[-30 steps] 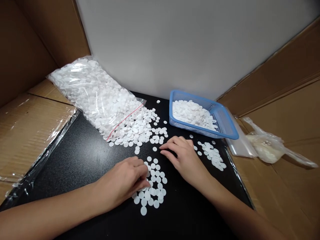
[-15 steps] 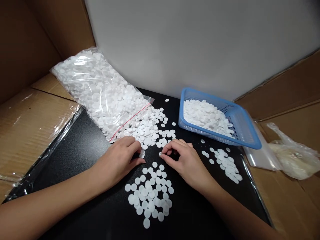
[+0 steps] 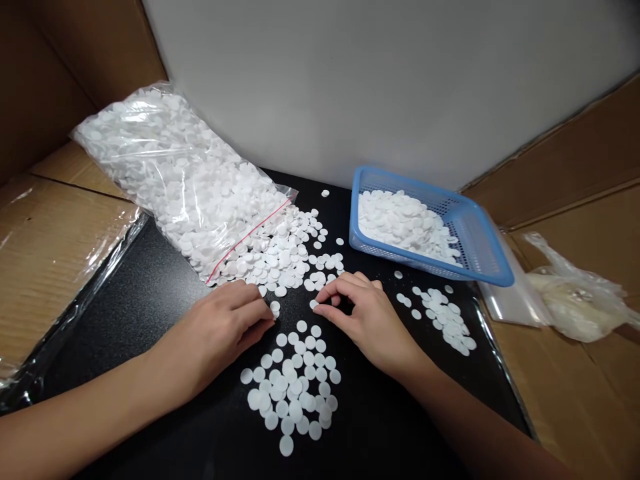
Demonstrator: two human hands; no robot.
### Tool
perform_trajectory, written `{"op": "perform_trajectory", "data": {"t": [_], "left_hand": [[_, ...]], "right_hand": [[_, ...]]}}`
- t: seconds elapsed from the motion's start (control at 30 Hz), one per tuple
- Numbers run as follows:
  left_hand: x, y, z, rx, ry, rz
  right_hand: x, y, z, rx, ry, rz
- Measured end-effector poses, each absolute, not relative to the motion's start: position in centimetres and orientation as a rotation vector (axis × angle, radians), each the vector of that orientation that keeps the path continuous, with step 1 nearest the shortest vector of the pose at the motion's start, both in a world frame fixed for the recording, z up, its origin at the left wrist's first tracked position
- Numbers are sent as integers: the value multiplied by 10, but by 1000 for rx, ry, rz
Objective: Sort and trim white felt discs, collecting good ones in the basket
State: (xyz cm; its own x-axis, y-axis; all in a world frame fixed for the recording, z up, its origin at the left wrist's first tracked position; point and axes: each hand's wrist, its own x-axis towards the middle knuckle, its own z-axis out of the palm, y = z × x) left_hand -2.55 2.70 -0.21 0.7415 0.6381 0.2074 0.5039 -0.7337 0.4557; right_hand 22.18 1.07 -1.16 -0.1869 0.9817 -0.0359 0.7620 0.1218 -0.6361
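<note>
My left hand (image 3: 220, 327) rests palm down on the black mat (image 3: 150, 300), fingers together, its tips touching white discs at the near edge of the pile (image 3: 280, 257) spilling from a clear bag (image 3: 175, 177). My right hand (image 3: 363, 313) lies beside it, fingers curled, thumb and forefinger pinched at a white disc (image 3: 314, 305). Between and below both hands lies a flat cluster of white discs (image 3: 293, 383).
A blue plastic basket (image 3: 480, 243) holding white discs stands at the back right, with a small group of discs (image 3: 440, 317) in front of it. Cardboard walls enclose both sides. A crumpled clear bag (image 3: 570, 297) lies on the cardboard at right.
My left hand moved up from the near cluster to the edge of the spilled pile. My right hand's fingers curled into a pinch near the pile.
</note>
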Motion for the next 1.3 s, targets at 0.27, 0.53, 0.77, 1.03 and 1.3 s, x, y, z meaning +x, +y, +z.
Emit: {"op": "perform_trajectory", "data": {"t": [0.27, 0.53, 0.77, 1.03, 1.3], "left_hand": [[-26, 30, -10, 2486, 722, 403], [-32, 40, -5, 2340, 888, 423], [-29, 36, -5, 2375, 850, 313], [-29, 33, -4, 2307, 873, 378], [-25, 26, 0, 2159, 831, 341]], "right_hand": [[223, 12, -9, -1705, -2001, 816], [222, 11, -8, -1724, -2026, 813], [216, 2, -5, -1463, -2224, 722], [222, 5, -9, -1496, -1920, 819], [215, 2, -17, -1440, -1915, 775]]}}
